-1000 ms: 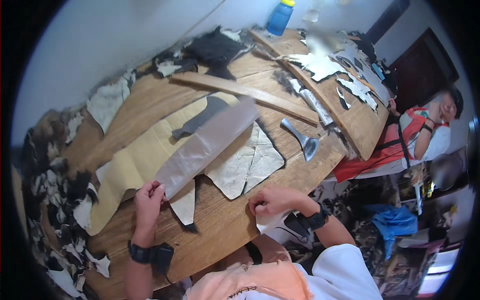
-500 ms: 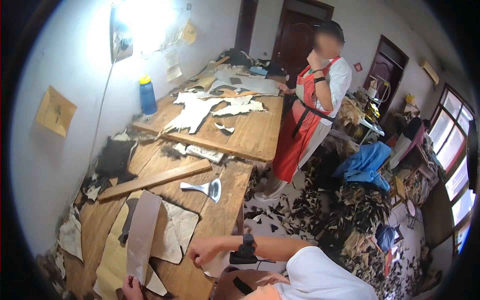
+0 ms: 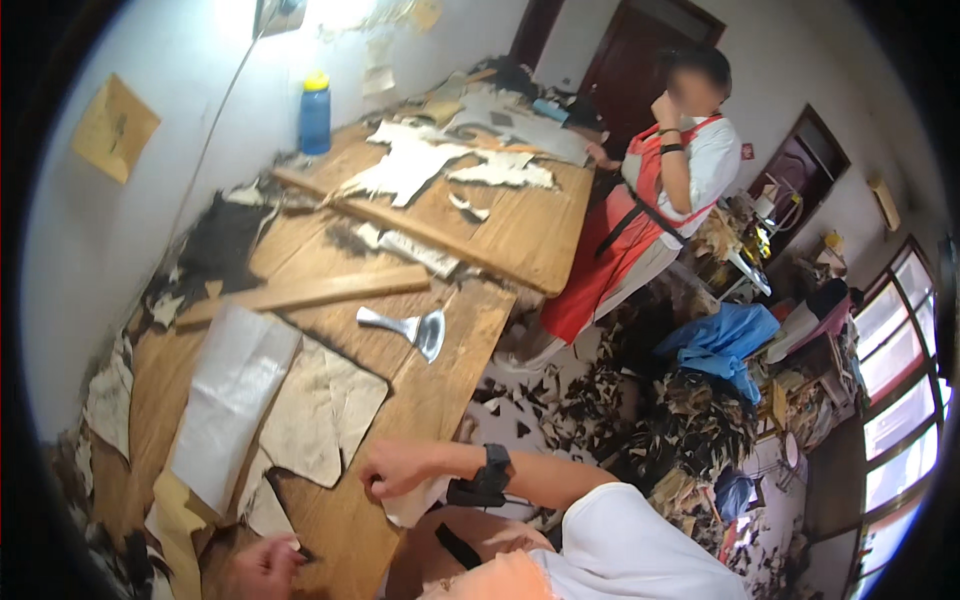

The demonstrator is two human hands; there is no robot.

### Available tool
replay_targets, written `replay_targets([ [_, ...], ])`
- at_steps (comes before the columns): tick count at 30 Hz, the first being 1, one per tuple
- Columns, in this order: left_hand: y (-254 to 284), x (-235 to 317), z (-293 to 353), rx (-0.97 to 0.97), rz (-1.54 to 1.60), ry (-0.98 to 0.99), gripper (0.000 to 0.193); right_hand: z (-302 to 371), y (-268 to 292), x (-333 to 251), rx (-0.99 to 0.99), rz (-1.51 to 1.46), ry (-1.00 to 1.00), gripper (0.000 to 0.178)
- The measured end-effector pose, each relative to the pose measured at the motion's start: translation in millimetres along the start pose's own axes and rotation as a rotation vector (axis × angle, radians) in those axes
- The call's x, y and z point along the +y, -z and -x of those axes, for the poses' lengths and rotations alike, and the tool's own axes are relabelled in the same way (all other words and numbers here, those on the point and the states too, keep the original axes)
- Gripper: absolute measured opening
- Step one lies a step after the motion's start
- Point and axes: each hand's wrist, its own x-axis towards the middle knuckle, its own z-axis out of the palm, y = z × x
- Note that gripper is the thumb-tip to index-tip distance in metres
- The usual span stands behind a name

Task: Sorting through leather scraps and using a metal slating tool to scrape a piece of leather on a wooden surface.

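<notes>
My left hand (image 3: pixel 264 568) is at the lower edge, fingers loosely apart and slightly blurred, holding nothing I can see. Just beyond it lies a pale, shiny sheet (image 3: pixel 232 405), spread on the wooden table (image 3: pixel 425 425). Beside the sheet are a cream hide piece (image 3: pixel 325 410) with rounded corners and a smaller pale scrap (image 3: pixel 266 510). A yellowish paper piece (image 3: pixel 175 520) shows below the sheet. My right hand (image 3: pixel 402 467) rests by the table edge with curled fingers; whatever they may hold is hidden. Further up lies a fan-shaped metal knife (image 3: pixel 415 330).
A wooden bar (image 3: pixel 310 295) crosses the table, with dark fur (image 3: pixel 220 245) by the wall. On the far table are white hide pieces (image 3: pixel 405 165) and a blue bottle (image 3: pixel 315 118). A person in a red apron (image 3: pixel 600 255) stands there. Scraps (image 3: pixel 540 410) litter the floor.
My left hand has let go of the sheet, which now lies flatter and further left, covering the dark piece there. The right hand stays curled by the edge. The view has shifted.
</notes>
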Motion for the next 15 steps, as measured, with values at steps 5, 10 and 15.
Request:
replay_targets([
  [5,-16,7,21,-0.223,-0.007,0.024,0.013,1,0,-7,0.014,0.171,-0.007,0.013],
  [10,-27,5,31,-0.149,0.034,-0.096,0.016,3,-10,-28,-0.131,0.211,-0.005,0.012],
  [15,-24,9,37,-0.156,0.089,-0.026,0.017,4,-14,-41,-0.083,0.261,0.098,0.008],
])
